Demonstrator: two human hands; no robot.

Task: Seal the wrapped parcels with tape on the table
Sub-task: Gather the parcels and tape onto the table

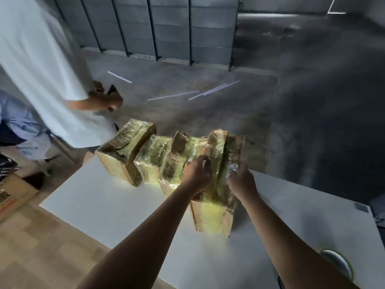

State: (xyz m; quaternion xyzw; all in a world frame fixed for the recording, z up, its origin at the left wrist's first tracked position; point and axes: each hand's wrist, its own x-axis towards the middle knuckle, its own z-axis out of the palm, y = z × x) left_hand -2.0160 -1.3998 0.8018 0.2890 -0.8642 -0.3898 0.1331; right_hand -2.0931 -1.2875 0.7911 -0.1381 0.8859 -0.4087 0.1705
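Several parcels wrapped in shiny clear film and brown tape stand in a row on the white table. The nearest parcel, at the right end, stands upright between my hands. My left hand grips its left upper side with curled fingers. On its right upper edge my right hand grips the film. The far-left parcel sits near the table's back corner, with two more parcels between it and the nearest one. A roll of tape lies at the table's right front.
Another person in a white shirt stands at the far left beside the table. A cardboard box sits on the floor at left. Grey racks line the back. Thin white strips lie on the concrete floor.
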